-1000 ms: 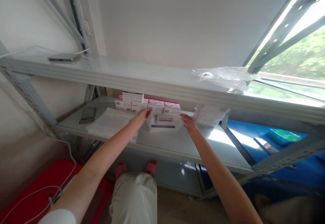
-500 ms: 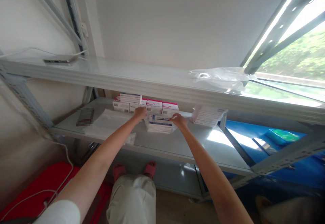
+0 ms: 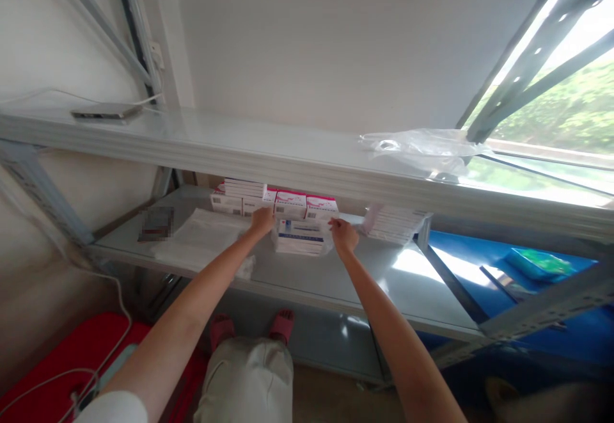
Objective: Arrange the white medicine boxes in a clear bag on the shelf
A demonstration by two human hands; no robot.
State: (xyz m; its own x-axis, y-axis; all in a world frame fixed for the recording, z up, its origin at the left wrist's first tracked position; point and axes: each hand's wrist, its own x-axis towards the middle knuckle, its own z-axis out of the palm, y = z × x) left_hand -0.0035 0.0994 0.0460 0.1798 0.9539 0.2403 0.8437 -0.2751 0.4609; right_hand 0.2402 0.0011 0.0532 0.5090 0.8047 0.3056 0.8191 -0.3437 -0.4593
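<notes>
Hand shift: compared with half a second ago, the right hand [image 3: 344, 236] has drawn slightly to the right, off the boxes' upper edge; the left hand [image 3: 262, 220] stays at about the same spot.
Stack: several flat white cardboard boxes with blue bands [image 3: 300, 236] lie one on another inside a clear plastic bag [image 3: 329, 244], on the grey metal middle shelf [image 3: 297, 277], between the two hands.
Left grip: fingers curled closed on the bag's upper left edge, fingertips partly hidden.
Right grip: thumb and fingers pinched together on the bag's upper right edge.
Behind the bag: a row of white cartons with pink tops [image 3: 290, 207], thin white boxes [image 3: 244, 189] piled on its left part.
Left of the bag: flat, translucent plastic sheeting [image 3: 199, 237], and near it a dark, pixelated object [image 3: 156, 223].
Right of the bag: a plastic-wrapped bundle of thin white boxes [image 3: 394, 223], well apart from it.
Upper shelf: a flat silver device [image 3: 108, 112] at left, crumpled transparent plastic [image 3: 417, 144] at right.
</notes>
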